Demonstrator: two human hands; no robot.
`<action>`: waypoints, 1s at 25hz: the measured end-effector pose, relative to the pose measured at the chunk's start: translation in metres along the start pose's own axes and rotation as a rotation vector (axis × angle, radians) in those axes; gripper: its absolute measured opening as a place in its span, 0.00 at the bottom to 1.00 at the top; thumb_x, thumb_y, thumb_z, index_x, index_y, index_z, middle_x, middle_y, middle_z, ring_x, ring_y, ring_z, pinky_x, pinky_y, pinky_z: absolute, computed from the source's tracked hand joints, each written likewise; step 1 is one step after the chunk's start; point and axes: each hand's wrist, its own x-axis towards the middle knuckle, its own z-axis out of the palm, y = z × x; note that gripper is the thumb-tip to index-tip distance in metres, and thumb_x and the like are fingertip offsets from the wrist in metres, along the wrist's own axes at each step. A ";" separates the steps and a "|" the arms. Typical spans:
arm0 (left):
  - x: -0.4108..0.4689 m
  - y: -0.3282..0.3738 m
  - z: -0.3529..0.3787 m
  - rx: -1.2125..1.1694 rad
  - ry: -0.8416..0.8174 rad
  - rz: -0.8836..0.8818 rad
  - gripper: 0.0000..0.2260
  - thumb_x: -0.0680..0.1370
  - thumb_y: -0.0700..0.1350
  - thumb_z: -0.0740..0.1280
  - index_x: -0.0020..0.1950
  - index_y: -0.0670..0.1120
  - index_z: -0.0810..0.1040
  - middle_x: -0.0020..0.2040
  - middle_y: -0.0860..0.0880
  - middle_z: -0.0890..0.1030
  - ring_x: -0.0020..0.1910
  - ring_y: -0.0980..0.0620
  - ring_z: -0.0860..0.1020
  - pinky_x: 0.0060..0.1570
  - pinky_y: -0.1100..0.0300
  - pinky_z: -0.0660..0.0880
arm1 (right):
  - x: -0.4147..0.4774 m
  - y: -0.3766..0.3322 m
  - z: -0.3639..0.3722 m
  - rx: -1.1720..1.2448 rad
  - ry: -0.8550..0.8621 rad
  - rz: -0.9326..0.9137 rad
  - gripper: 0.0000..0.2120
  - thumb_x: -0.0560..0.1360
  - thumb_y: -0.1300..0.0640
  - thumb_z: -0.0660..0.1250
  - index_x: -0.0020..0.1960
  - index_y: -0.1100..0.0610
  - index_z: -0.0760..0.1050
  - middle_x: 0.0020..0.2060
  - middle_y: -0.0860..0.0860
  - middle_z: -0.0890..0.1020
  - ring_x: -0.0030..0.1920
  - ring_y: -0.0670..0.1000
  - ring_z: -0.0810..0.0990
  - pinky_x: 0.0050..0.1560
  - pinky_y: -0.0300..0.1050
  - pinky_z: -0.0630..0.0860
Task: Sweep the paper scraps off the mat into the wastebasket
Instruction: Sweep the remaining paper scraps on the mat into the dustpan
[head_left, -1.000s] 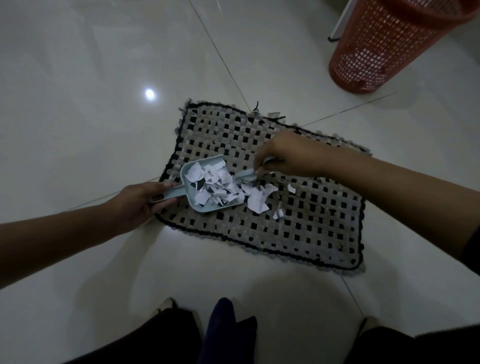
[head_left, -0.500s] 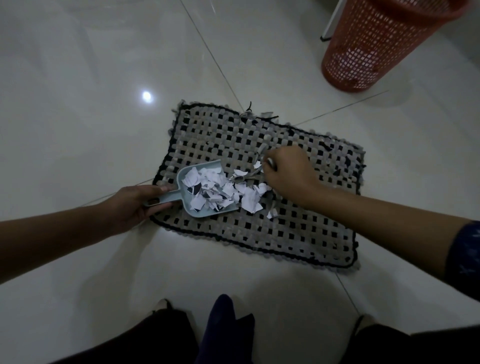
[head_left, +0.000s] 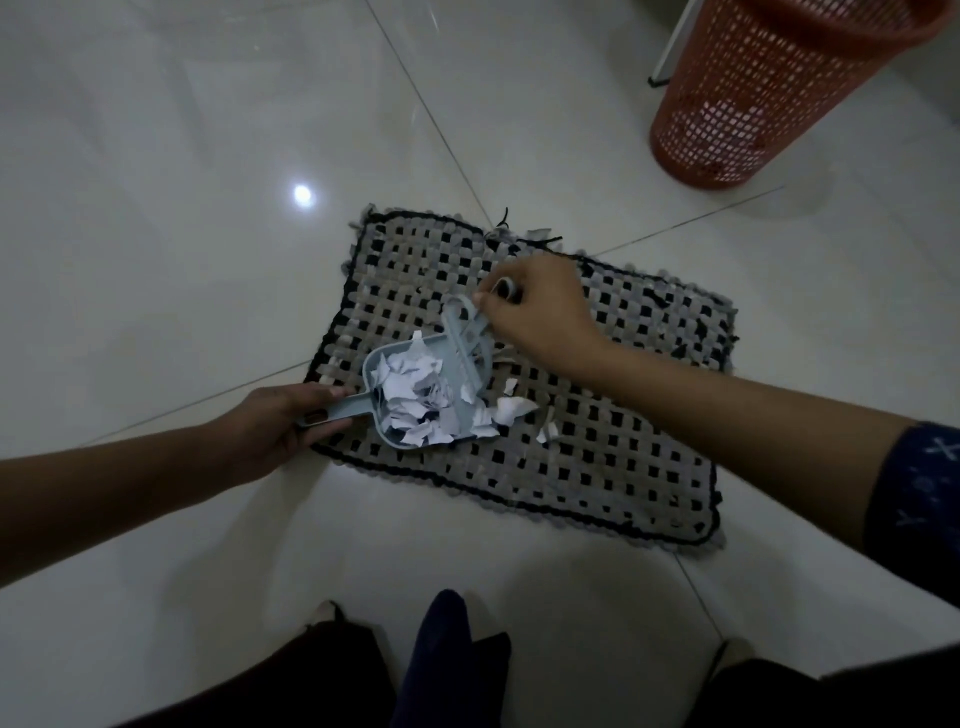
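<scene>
**Inspector:** On the mat (head_left: 597, 431), head view, report both grips.

**Me:** My left hand (head_left: 275, 431) is closed round the handle of the dustpan (head_left: 410, 400), pan mouth resting on the weave. My right hand (head_left: 540, 312) pinches the small brush (head_left: 460, 348) at its top end, bristle edge down in the pan.

**Inspector:** And the paper scraps (head_left: 415, 400)?

**Me:** Mostly heaped in the pan; a few loose scraps (head_left: 511, 408) lie on the mat just beside its lip. The wastebasket (head_left: 769, 104) stands well apart, on the floor beyond the mat's far corner.

**Inspector:** Handling?

**Me:** I judge the paper feather-light and flimsy, apt to flutter out. The pan looks stiff and light: hold it by the handle, level, carry it slowly.
</scene>
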 end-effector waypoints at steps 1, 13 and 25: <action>0.000 0.001 0.000 -0.001 0.000 0.001 0.08 0.77 0.35 0.62 0.53 0.34 0.76 0.57 0.40 0.78 0.56 0.47 0.77 0.43 0.62 0.80 | 0.008 0.005 -0.010 -0.025 0.027 0.008 0.08 0.74 0.63 0.66 0.43 0.64 0.82 0.32 0.56 0.82 0.27 0.45 0.77 0.29 0.27 0.73; 0.000 0.000 0.008 -0.015 -0.031 0.010 0.10 0.77 0.35 0.62 0.55 0.32 0.76 0.56 0.39 0.78 0.54 0.48 0.79 0.41 0.63 0.80 | -0.014 0.010 0.005 -0.205 -0.164 -0.086 0.10 0.76 0.62 0.63 0.49 0.65 0.81 0.31 0.58 0.80 0.24 0.41 0.65 0.29 0.30 0.63; -0.011 0.007 -0.024 0.080 -0.096 -0.058 0.17 0.78 0.35 0.58 0.39 0.42 0.86 0.44 0.48 0.86 0.42 0.55 0.84 0.37 0.67 0.79 | 0.001 0.053 -0.054 -0.205 -1.038 -0.006 0.06 0.72 0.60 0.70 0.48 0.55 0.83 0.45 0.50 0.86 0.44 0.46 0.84 0.44 0.39 0.80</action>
